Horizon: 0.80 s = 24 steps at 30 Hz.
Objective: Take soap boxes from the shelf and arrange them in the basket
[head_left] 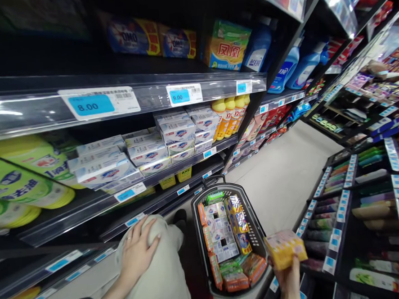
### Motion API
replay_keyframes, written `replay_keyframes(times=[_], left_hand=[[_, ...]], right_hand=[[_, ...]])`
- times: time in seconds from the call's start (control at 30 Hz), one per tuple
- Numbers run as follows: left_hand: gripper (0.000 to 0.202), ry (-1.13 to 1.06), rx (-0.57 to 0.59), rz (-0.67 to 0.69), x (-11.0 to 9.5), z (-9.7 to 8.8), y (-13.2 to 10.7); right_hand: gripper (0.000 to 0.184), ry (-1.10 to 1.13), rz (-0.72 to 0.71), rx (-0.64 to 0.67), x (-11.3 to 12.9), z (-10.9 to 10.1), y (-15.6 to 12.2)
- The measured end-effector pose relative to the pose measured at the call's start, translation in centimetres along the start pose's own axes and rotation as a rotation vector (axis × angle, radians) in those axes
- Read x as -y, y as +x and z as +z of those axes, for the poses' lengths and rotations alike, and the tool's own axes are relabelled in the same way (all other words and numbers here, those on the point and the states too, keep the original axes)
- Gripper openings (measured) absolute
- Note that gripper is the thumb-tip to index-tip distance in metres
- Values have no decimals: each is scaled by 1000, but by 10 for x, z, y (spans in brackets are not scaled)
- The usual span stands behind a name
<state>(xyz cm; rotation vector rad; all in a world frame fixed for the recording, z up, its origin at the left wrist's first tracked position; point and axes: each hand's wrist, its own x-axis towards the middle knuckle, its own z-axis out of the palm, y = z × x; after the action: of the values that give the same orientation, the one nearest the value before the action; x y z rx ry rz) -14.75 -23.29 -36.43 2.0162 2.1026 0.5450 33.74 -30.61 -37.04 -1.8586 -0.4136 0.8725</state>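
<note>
My right hand (pixel 288 275) grips a yellow and pink package (pixel 285 249) just right of a dark shopping basket (pixel 255 236). On my knee (pixel 155 265), my left hand (pixel 138 248) lies flat with its fingers stretched out, holding nothing. White soap boxes (pixel 221 227) fill the middle of the basket. Blue and yellow packs (pixel 240 221) line its right side, and orange packs (pixel 215 270) stand along its left. More orange and green packs (pixel 236 278) lie at the near end. A green pack (pixel 215 196) is at the far end.
Left of me, a shelf holds white soap boxes (pixel 149 155), yellow-capped bottles (pixel 229 111) and large green-yellow bottles (pixel 28 173). OMO boxes (pixel 133 36) sit above. Black shelving with price tags (pixel 337 217) borders the right. Pale aisle floor (pixel 281 167) runs ahead.
</note>
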Motion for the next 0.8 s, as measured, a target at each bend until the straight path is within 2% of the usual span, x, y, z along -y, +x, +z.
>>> replay_keyframes(times=[0.07, 0.13, 0.2, 0.3, 0.43, 0.53, 0.67, 0.8], left_hand=[[53, -4, -8, 3, 1, 0, 0], [52, -8, -8, 10, 1, 1, -1], [51, -7, -8, 13, 1, 1, 0], [50, 11, -9, 24, 0, 2, 1], [49, 44, -6, 49, 0, 2, 1], [48, 60, 6, 40, 0, 1, 1], [47, 53, 13, 43, 1, 2, 0], [46, 20, -4, 65, 0, 1, 1]], right_hand=[[100, -291, 70, 66, -7, 2, 8], [87, -716, 77, 105, -14, 12, 12], [71, -1159, -8, 148, -25, 29, 11], [60, -1534, -166, 221, -52, 57, 10], [48, -1703, -286, 208, -98, 76, 24], [43, -1707, -278, 167, -122, 80, 43], [41, -1591, -138, 153, -138, 86, 67], [42, -1509, -159, 132, -152, 88, 83]])
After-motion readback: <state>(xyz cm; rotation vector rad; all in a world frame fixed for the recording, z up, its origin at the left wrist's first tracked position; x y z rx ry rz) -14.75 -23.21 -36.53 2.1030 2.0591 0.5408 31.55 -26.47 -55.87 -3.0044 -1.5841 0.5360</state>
